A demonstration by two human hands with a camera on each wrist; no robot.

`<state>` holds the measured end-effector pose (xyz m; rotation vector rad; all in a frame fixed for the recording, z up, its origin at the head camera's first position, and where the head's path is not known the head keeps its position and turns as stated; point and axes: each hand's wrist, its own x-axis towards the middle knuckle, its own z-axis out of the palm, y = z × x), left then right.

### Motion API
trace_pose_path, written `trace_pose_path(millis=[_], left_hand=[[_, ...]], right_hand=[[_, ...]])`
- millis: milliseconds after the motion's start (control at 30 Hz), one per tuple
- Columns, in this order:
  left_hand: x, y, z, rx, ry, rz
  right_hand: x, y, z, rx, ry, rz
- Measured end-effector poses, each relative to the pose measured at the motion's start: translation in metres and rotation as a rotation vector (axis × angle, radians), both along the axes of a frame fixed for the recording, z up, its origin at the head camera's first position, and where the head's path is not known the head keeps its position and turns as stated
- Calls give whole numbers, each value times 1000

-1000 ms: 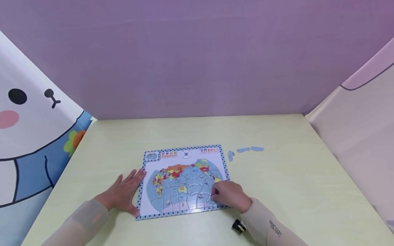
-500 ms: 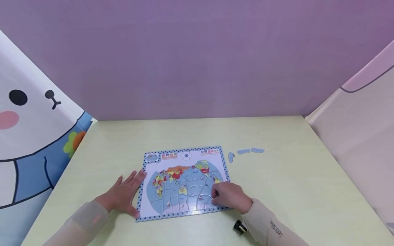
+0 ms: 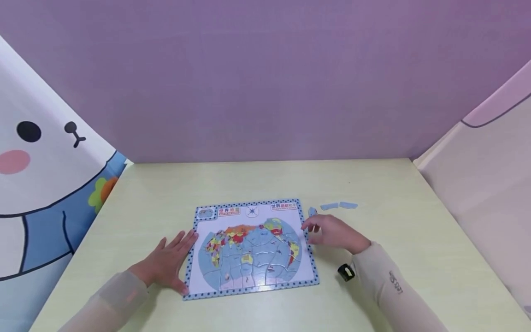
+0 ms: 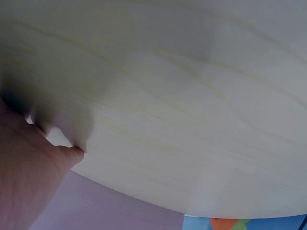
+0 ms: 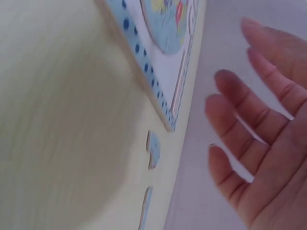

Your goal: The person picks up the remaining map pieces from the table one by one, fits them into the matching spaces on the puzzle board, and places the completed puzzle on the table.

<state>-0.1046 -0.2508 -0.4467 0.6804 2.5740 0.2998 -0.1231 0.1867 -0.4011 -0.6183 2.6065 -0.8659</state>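
Observation:
A world map jigsaw puzzle point(image 3: 257, 249) lies flat on the table, framed by a blue dotted border. My left hand point(image 3: 168, 260) rests spread along its left edge, fingers straight. Over the puzzle's right border hovers my right hand point(image 3: 333, 233), its fingers loosely bent with nothing between them; the right wrist view shows the bare palm and fingers point(image 5: 230, 115). One blue puzzle piece point(image 5: 153, 149) lies just off the board's corner, partly covered by the right hand in the head view. Two long blue pieces point(image 3: 329, 206) point(image 3: 348, 205) lie in a row beyond it.
The pale wood-grain table point(image 3: 415, 258) reaches back to a purple wall panel point(image 3: 265, 83). A printed cartoon panel point(image 3: 45, 175) stands at the left and a pale panel point(image 3: 485, 184) at the right. A black wrist camera point(image 3: 346, 272) hangs by the right sleeve point(image 3: 390, 281).
My right hand has left the puzzle's lower right part and moved up and right toward the loose pieces, its fingers loosening. The map's right side now shows. My left hand has stayed put.

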Motion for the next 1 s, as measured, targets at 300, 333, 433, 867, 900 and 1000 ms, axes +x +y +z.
trace_pose_path(millis=[300, 333, 433, 867, 900, 1000], left_hand=[[1, 0, 0, 3, 6, 10], [1, 0, 0, 1, 7, 10], [1, 0, 0, 1, 15, 2], [0, 1, -1, -43, -7, 25], [0, 1, -1, -49, -7, 26], [1, 1, -1, -36, 1, 24]], right_hand=[[-10, 15, -2, 26, 152, -13], [-12, 17, -2, 25, 157, -23], [-16, 23, -2, 38, 137, -45], [-43, 26, -2, 35, 83, -90], [-45, 26, -1, 45, 75, -97], [-52, 25, 1, 73, 43, -115]])
